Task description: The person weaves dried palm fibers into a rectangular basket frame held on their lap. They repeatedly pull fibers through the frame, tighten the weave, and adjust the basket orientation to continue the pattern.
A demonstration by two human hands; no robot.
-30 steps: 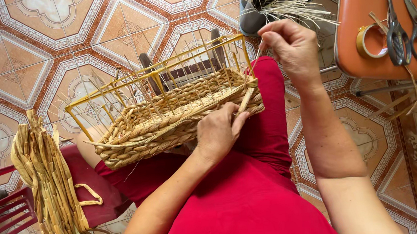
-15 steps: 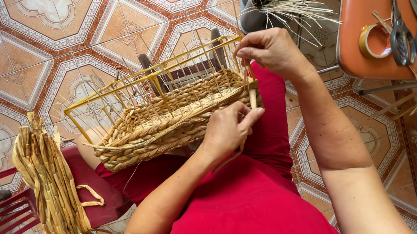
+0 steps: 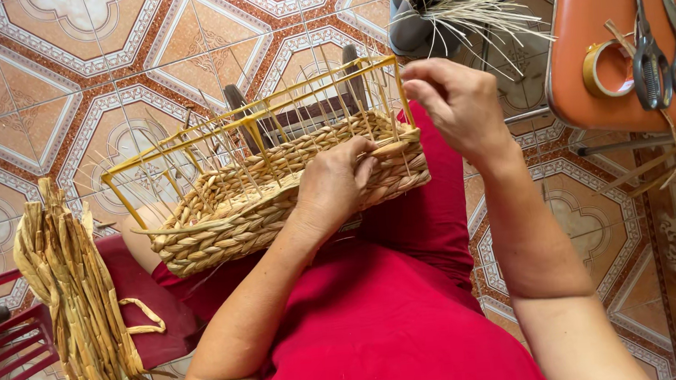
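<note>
A half-woven rectangular basket (image 3: 236,213) of braided straw rests on my lap, with a yellow wire frame (image 3: 192,141) standing above its woven wall. My left hand (image 3: 334,186) presses on the near wall of the basket, fingers curled over the braid at the rim. My right hand (image 3: 455,102) is raised at the basket's right corner, fingers pinched on a thin straw strand beside the frame's corner post. I wear red clothing (image 3: 394,313).
A bundle of dried straw braid (image 3: 76,303) hangs at my left over a red chair (image 3: 2,372). An orange stool (image 3: 613,36) at right carries tape (image 3: 603,68) and two pairs of scissors (image 3: 650,57). Loose straw sticks out of a dark container (image 3: 429,17). Patterned tile floor below.
My left hand moved up from below the basket wall onto its rim. My right hand moved left and down a little toward the corner post.
</note>
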